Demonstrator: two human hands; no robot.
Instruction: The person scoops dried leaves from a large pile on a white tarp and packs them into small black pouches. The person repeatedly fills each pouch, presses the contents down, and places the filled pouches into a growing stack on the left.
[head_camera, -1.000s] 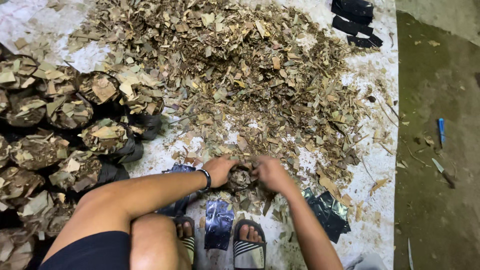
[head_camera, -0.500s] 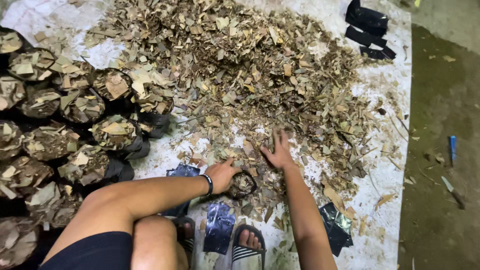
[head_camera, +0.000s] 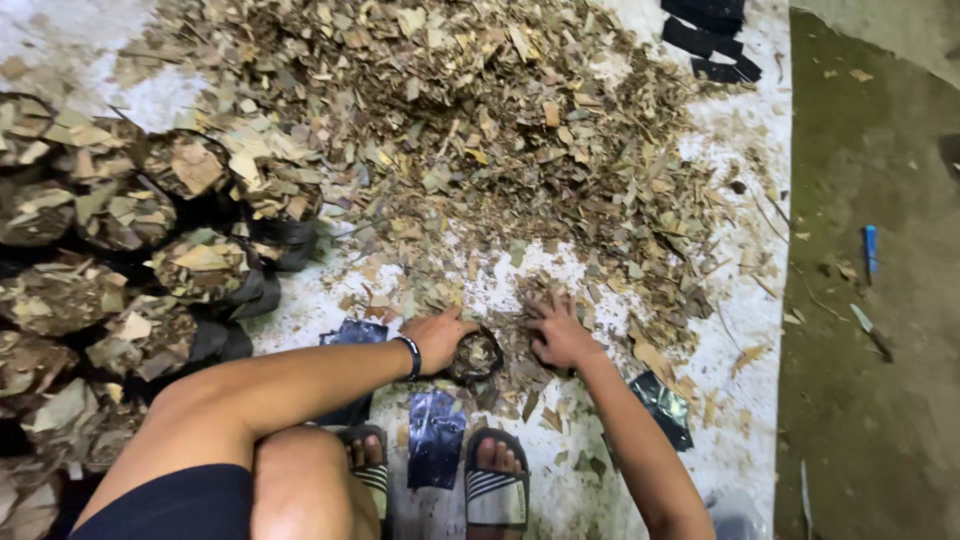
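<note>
Black plastic grow bags all over this white ground sheet (head_camera: 700, 440)

Filled round black bags (head_camera: 205, 265) stuffed with dry leaf bits sit clustered along the sheet's left edge. One small open black bag (head_camera: 476, 355) sits near the bottom middle, flat empty shiny black ones (head_camera: 436, 437) just below it, and a folded black stack (head_camera: 705, 35) at the top right corner.

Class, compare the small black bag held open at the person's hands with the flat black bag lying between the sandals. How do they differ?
The held bag stands open and round; the flat bag lies collapsed. The held bag contains dry leaf bits; the flat bag looks empty. The left hand touches the held bag; nothing touches the flat bag. Both are small and black.
</note>
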